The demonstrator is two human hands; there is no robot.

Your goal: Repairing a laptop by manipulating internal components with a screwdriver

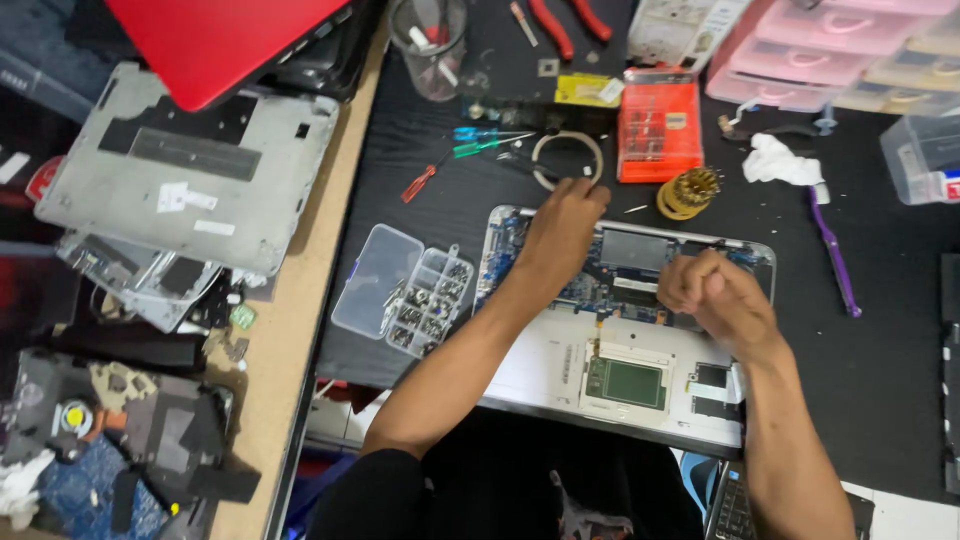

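At the far left, a grey laptop base cover [190,165] is lying on a stack of dismantled parts, with a red laptop lid [225,40] resting above it. Nearer the centre, a clear compartment box of screws [405,290] is sitting open on the black table [880,380], just beside the left edge of the opened laptop chassis [620,350].

The chassis is lying directly in front of the person, with its blue circuit board [620,275] exposed along the far half and the green trackpad board [628,382] showing in the near half.

The left hand [562,228] is resting on the upper left corner of the board with its fingers curled down; its grip is closed, but whether it is pinching a part cannot be told. A white cable ring [567,160] and small screwdrivers [480,140] are lying just beyond it.

The right hand [715,295] is hovering over the right side of the board in a closed fist; it is blurred, and what it is gripping, if anything, cannot be told.

Further right, an orange bit case [658,130], a brass cleaning coil [690,192] and a purple pry tool [835,255] are lying on the table.

Judged from this layout, the work on the internal board is under way, with the base cover already off. The next move is calling for steady fingers at the board and care around the flat cables.
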